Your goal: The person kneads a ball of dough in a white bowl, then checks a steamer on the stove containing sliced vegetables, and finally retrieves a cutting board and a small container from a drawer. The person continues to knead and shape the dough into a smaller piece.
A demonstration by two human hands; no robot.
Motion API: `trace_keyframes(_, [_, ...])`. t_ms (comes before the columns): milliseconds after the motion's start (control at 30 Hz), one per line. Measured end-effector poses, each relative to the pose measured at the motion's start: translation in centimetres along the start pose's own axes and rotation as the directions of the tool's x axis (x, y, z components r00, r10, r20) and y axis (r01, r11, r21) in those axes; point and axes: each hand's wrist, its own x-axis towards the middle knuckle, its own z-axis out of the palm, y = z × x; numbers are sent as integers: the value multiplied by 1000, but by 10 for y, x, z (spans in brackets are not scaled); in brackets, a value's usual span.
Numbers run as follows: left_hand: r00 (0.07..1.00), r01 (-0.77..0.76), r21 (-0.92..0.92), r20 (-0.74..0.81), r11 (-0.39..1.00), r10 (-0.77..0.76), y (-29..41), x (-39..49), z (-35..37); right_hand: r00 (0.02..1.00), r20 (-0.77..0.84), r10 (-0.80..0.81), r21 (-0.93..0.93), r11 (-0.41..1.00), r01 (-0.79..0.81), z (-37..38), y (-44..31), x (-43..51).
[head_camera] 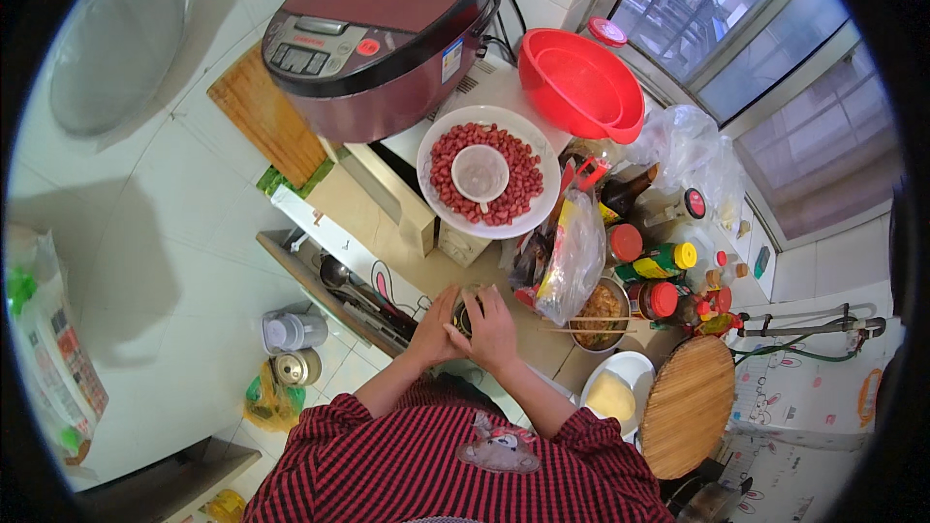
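My left hand [436, 330] and my right hand [494, 330] are both closed around a small jar [462, 318] with a dark rim or contents, held close to my body over the counter edge. The fingers cover most of it. Beyond them a white plate [429, 192] of red peanuts [523, 185] has a small white cup [480, 173] at its middle. To the right of my hands, a steel bowl of food [599, 305] carries a pair of wooden chopsticks [581, 330]. Nearer me, a ball of dough [610, 396] lies in a white bowl [636, 370].
An open drawer [356, 290] with utensils is at the left of my hands. Behind stand a rice cooker [385, 36] and a red plastic basin [581, 87]. Several jars [657, 261] and bottles crowd the right, beside a round woven lid [689, 407].
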Motion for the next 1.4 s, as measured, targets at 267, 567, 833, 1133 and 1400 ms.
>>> trace_keyframes(267, [1000, -12, -106, 2, 994, 12, -1, 7, -2, 998, 62, -20, 192, 981, 8, 0, 16, 2])
trace_keyframes(567, [994, -75, 29, 83, 997, 72, -1, 11, -7, 875, 309, -372, 395, 887, 237, -24, 46, 26])
trace_keyframes(833, [981, -140, 68, 142, 988, 129, 3, 20, -21, 776, 598, -198, -22, 964, 263, -65, 12, 50])
trace_keyframes(1133, [979, 177, -625, 195, 761, -68, 24, -17, -68, 930, 264, 255, 693, 621, -367, -79, -21, 19])
trace_keyframes(1400, [940, 187, -350, 337, 918, -63, 21, -52, -97, 983, 158, 90, 429, 891, -150, -25, -92, -32])
